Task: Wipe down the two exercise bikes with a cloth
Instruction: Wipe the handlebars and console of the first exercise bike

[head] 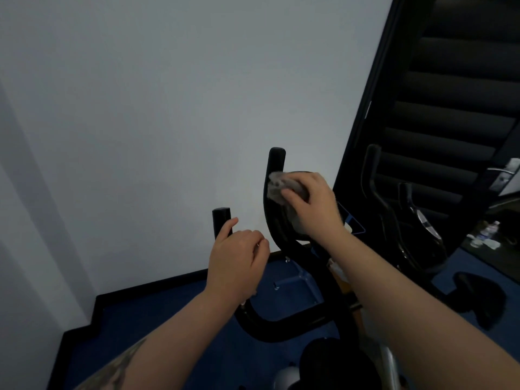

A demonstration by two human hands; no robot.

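Right now my right hand [309, 201] has its grip bunched on the grey cloth [277, 188] and presses it against the near bike's right handlebar [274, 192], just below that bar's capped tip. That bar runs nearly upright from the cloth, then curves down toward me, so I judge the wipe should follow its long axis downward. My left hand [239, 260] has its grip curled round the left handlebar [221, 220], thumb lying up along it, steadying the frame. The second bike [394, 209] stands well right of the cloth, by the dark blinds [464, 88], untouched as far as I can tell; my right hand is the nearer one to it.
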